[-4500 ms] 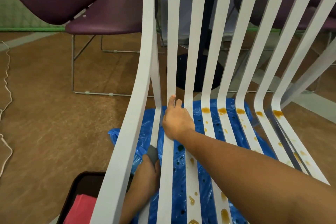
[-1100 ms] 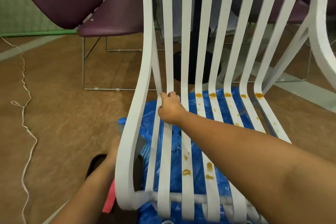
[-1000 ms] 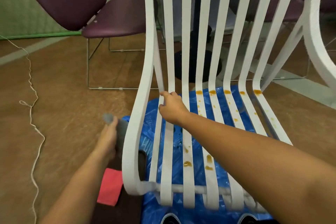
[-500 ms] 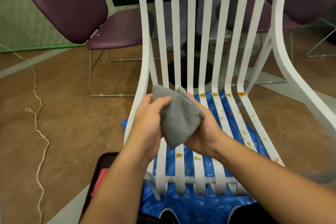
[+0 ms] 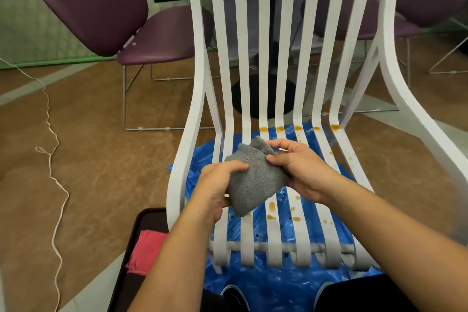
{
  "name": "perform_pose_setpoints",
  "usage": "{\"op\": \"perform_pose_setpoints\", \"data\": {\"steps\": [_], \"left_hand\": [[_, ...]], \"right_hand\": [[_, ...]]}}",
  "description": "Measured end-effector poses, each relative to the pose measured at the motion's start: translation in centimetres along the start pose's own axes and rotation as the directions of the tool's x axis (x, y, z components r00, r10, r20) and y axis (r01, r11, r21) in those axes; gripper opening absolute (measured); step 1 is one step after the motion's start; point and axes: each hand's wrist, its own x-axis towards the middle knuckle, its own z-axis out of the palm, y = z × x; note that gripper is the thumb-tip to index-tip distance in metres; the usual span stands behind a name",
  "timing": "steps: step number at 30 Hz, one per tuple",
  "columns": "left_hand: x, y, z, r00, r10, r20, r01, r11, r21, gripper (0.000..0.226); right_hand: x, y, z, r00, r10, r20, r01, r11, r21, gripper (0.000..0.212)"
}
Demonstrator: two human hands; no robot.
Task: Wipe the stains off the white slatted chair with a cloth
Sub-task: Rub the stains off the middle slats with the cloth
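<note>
A single camera on the head looks forward and down, close over the seat of the white chair, facing its backrest

The right hand has let go of the chair slat. Both hands now grip the grey cloth, which the left hand has brought up over the seat.

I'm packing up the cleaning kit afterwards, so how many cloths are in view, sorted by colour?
Grey cloth, gripped by the left hand and the right hand: 1
Pink cloth, lying in the black tray: 1
Total: 2
</note>
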Motion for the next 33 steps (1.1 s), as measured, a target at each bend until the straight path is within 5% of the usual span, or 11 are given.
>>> {"op": "perform_pose_setpoints", "data": {"steps": [6,10,12,17,26,30,33], "left_hand": [[1.2,-0.5,-0.7,0.997,0.057,0.050,-0.058,0.998,0.027,0.027],[1.6,-1.0,0.0,0.977,0.204,-0.056,-0.199,0.975,0.097,0.024],[1.5,-1.0,0.3,0.926,0.350,-0.140,-0.318,0.925,0.206,0.024],[1.3,-1.0,1.5,0.813,0.577,-0.078,-0.500,0.760,0.414,0.009],[1.7,-1.3,1.5,0.821,0.564,0.092,-0.529,0.688,0.497,0.030],[1.4,-1.0,1.3,0.799,0.567,0.199,-0.594,0.695,0.405,0.033],[1.0,-0.6,0.8,0.751,0.644,0.149,-0.647,0.670,0.365,0.033]], "right_hand": [[0.3,-0.3,0.1,0.998,0.052,0.045,-0.046,0.992,-0.116,0.027],[1.0,0.9,0.6,0.962,-0.044,-0.268,-0.056,0.933,-0.355,0.032],[1.1,1.8,1.2,0.948,-0.003,-0.320,-0.079,0.966,-0.245,0.024],[0.6,3.3,3.3,0.982,0.185,-0.034,-0.177,0.971,0.164,0.053],[2.3,2.6,3.8,0.980,0.189,0.058,-0.192,0.845,0.499,0.068],[3.5,2.3,3.2,0.952,0.279,0.123,-0.300,0.785,0.543,0.054],[4.5,2.5,2.9,0.946,0.314,0.083,-0.306,0.774,0.554,0.042]]}}
